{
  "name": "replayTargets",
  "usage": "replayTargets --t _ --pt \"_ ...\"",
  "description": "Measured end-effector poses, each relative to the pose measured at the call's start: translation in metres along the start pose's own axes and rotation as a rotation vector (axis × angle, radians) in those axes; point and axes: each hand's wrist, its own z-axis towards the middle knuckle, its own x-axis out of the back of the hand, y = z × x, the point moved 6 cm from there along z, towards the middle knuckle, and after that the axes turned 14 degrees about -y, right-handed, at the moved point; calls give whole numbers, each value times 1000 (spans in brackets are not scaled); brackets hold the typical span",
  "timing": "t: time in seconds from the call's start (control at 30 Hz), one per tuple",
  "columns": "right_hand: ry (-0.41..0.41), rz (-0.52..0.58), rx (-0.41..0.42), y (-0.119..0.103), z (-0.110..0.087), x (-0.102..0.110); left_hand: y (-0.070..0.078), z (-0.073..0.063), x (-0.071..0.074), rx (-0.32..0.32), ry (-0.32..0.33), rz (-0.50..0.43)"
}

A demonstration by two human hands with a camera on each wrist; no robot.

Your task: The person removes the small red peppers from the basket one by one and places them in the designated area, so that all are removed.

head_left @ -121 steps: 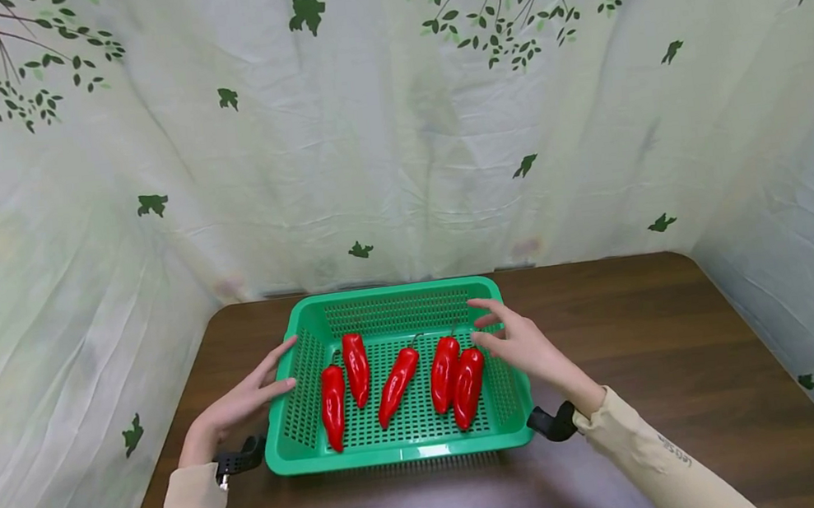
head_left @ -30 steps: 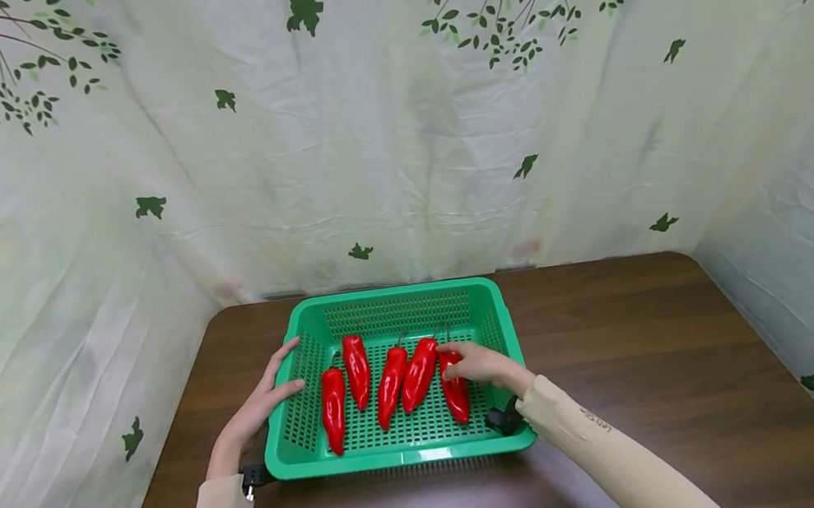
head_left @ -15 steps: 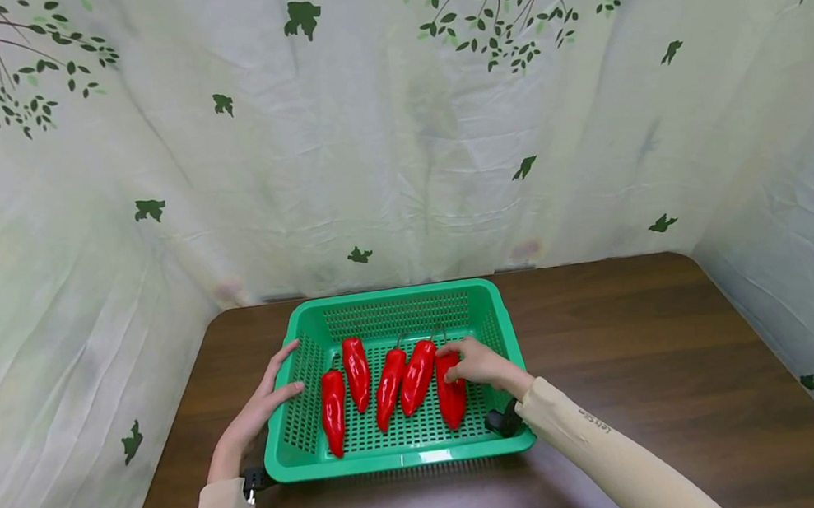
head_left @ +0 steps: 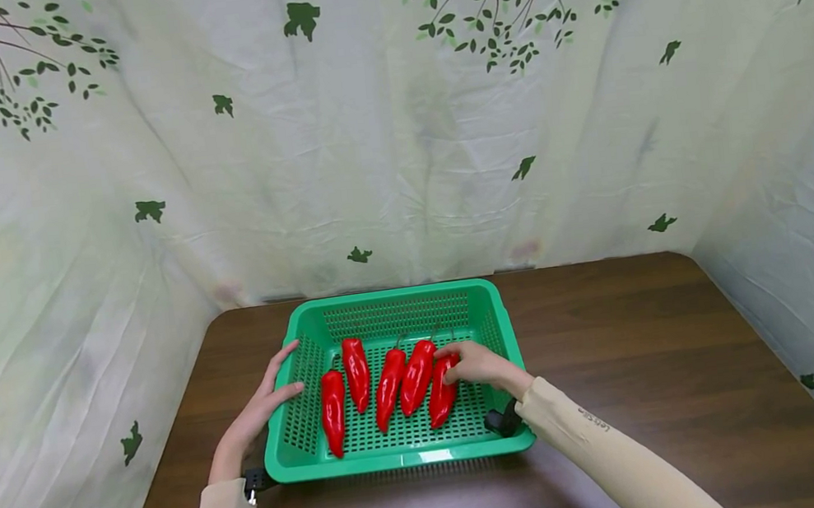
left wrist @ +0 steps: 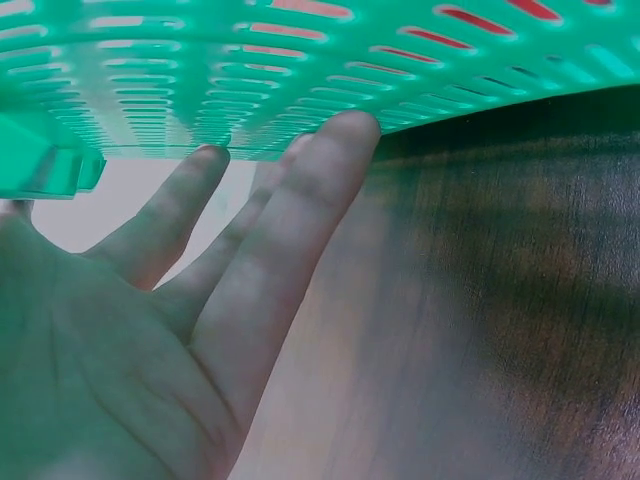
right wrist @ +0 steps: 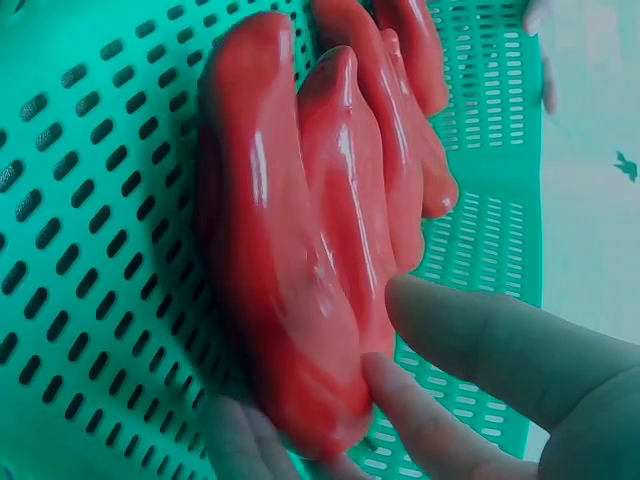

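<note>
Green basket (head_left: 369,464): set on a brown table (head_left: 649,361). Red pepper at 8 o'clock (head_left: 334,415): laid lengthwise inside. Left hand (head_left: 263,407), at 9 o'clock: fingers straight and spread, placed against the basket's side. Right-hand pepper (head_left: 440,398), at 4 o'clock inside: pinched near its top by thumb and fingers of the right hand (head_left: 480,365); its tip, directed to 6 o'clock half a second ago, is now turned to 7. Two middle peppers (head_left: 391,390): set closer together than four seconds ago. Fifth pepper (head_left: 357,375): seen toward 10 o'clock. Leaf-printed curtain (head_left: 395,139): hung at 12 o'clock.
</note>
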Motion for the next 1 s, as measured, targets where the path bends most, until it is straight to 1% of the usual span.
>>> replayTargets --t 0.2,0.37,0.5,0.8,1.0 --pt "45 93 28 -1 0 2 -1 0 0 0 -2 -5" --pt "58 174 92 -3 1 2 -2 -1 0 2 -1 -4" --pt "66 211 140 -3 2 4 -4 0 0 9 -2 -11" --pt "56 280 248 -10 1 9 -4 2 0 6 -12 -26" --pt "38 337 277 -14 -3 11 -2 2 1 1 -13 -13"
